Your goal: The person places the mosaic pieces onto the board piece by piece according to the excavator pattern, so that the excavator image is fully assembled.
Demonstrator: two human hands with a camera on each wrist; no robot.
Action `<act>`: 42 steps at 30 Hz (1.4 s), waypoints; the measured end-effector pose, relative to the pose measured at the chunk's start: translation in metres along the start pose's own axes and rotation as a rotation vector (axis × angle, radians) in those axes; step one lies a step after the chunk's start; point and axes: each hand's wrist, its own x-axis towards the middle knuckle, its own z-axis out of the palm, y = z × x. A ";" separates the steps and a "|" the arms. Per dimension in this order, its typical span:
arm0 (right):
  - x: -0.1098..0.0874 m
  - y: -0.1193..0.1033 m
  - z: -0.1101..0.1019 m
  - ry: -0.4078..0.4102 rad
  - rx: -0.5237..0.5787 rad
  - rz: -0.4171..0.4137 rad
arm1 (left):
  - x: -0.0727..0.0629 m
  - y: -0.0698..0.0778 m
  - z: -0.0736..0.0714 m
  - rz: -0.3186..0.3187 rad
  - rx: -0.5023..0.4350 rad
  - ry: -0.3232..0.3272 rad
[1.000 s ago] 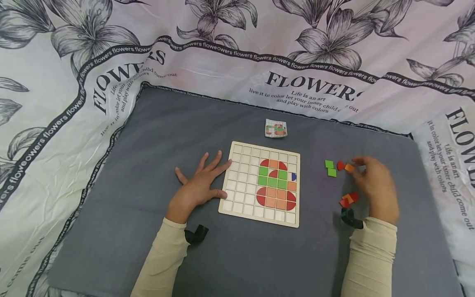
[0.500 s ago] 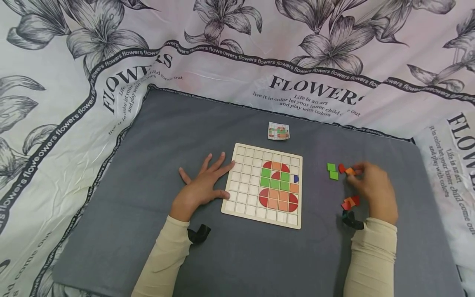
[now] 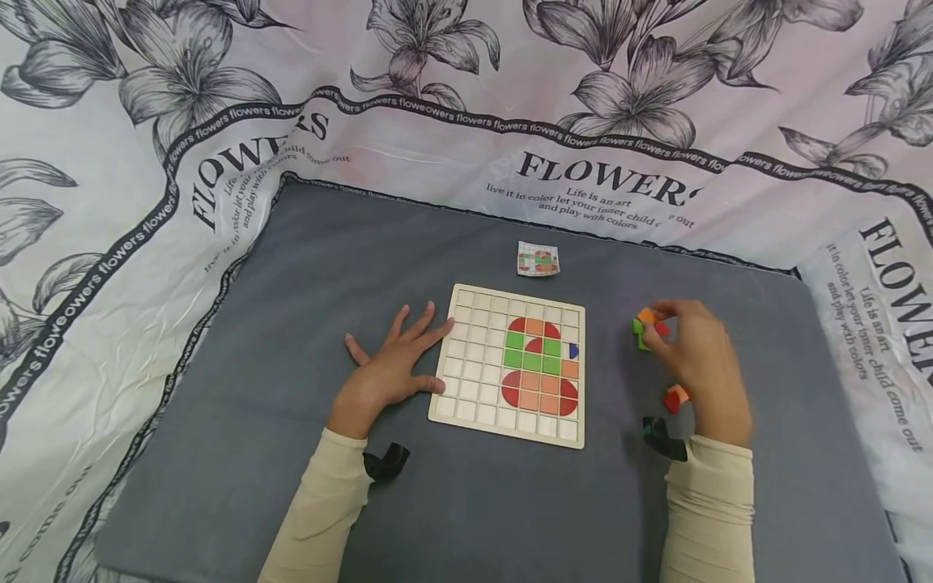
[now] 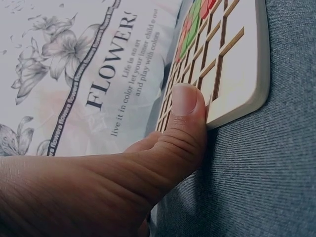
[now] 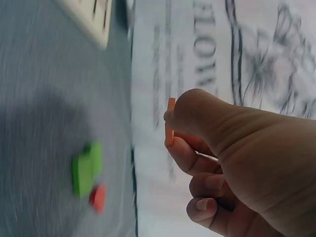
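On the right I have a grip (image 3: 696, 344) closed down to a pinch: thumb and forefinger hold one orange tile (image 5: 169, 133) by its faces, and the lower fingers curl in behind. In the right wrist feed I see that tile edge-on against the cloth (image 3: 437, 154), clear of the tabletop (image 3: 503, 510). Near it on the tabletop lie two green tiles (image 3: 641, 337), touching each other, and a red tile (image 3: 662, 328) just beside them; my wrist picture is blurred there. Closer to the right sleeve (image 3: 710, 510) I have a small pile (image 3: 675, 397) of red and orange tiles, partly overlapping, their number too unclear for me to count. My left grip (image 3: 382, 372) is spread wide and has hold of nothing; its thumb rests on the rim of the board (image 3: 474, 348) at the left side, and its forefinger reaches the same edge farther up. The board lies flat between both grips, its left columns showing bare wood, with red, orange and green tiles grouped toward its right side and a blue piece (image 3: 573, 351) in the rightmost column. Beyond the board I see a small patterned card (image 3: 538, 259).
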 end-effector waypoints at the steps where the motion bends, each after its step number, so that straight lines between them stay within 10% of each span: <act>1: 0.000 -0.008 0.002 -0.003 0.003 -0.009 | 0.000 -0.001 0.000 -0.002 -0.002 0.000; 30: 0.012 -0.128 0.082 -0.101 0.004 -0.399 | -0.003 0.000 -0.001 0.030 -0.021 0.012; 42: 0.014 -0.143 0.099 -0.217 -0.082 -0.354 | -0.002 -0.004 -0.001 0.039 -0.019 0.020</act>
